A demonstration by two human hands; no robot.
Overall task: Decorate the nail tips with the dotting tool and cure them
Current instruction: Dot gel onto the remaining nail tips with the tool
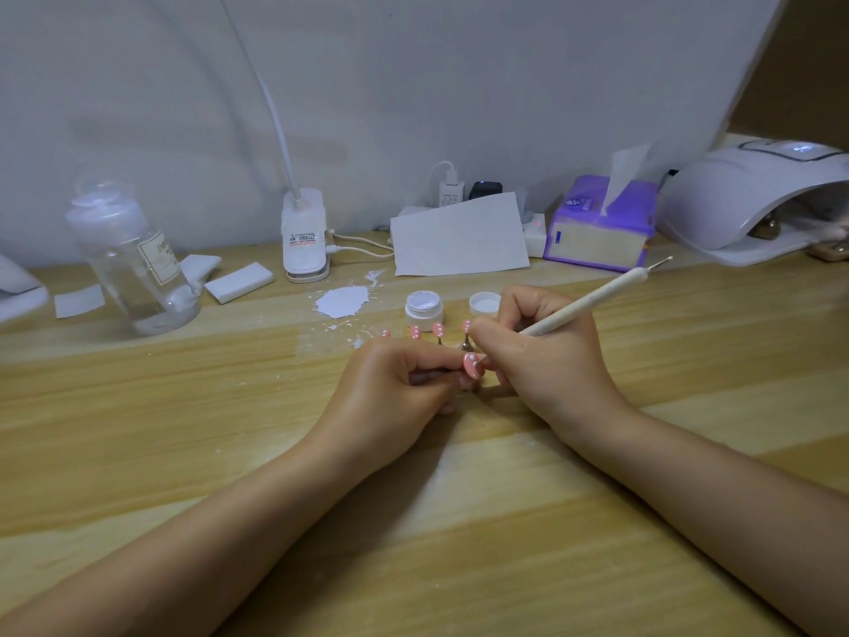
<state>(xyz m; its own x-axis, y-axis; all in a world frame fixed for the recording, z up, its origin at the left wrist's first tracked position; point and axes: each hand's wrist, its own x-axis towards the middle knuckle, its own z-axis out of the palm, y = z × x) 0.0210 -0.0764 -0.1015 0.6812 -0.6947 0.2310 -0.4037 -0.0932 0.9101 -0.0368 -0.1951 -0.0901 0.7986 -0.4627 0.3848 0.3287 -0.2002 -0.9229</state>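
My left hand point(404, 393) pinches the stem of a pink nail tip point(472, 366) that carries white dots. My right hand point(546, 356) grips a white dotting tool point(592, 300) like a pen, its lower point touching that nail tip. Behind my hands stand several more pink nail tips point(438, 330) on small holders, each with white dots. A small open jar of white gel point(423, 308) sits beyond them, its lid point(484, 304) lying to the right. The white curing lamp point(753, 200) stands at the far right.
A white paint spill point(342, 302) marks the wooden table. A clear bottle point(133, 264) stands at the left, with white pads point(239, 282) near it. A desk lamp base point(304, 236), a sheet of paper point(459, 236) and a purple tissue pack point(602, 227) line the back.
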